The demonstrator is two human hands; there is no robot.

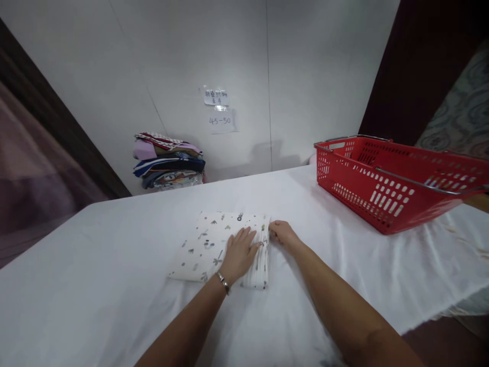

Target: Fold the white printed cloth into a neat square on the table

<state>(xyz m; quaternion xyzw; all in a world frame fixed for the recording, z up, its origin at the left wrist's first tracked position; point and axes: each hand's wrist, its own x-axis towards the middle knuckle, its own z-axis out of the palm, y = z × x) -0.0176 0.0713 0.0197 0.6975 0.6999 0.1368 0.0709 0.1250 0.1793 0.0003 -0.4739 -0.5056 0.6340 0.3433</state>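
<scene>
A folded white cloth (206, 244) with small dark and green printed figures lies on the white-covered table in front of me. My left hand (240, 255) rests flat on its right half, fingers stretched out and slightly apart, a metal bracelet at the wrist. Along the cloth's right side the fabric is gathered into narrow pleats. At the upper right corner my right hand (282, 233) is closed, its fingertips pinching the edge of the cloth. The exact spot of the pinch is partly hidden by the fingers.
A red plastic basket (362, 196) with metal handles stands on the table's right side. Behind the far table edge, a stack of folded clothes (170, 160) sits against the wall. Two paper notes (221, 121) are taped to the wall. White sheeting (95, 265) covers the table.
</scene>
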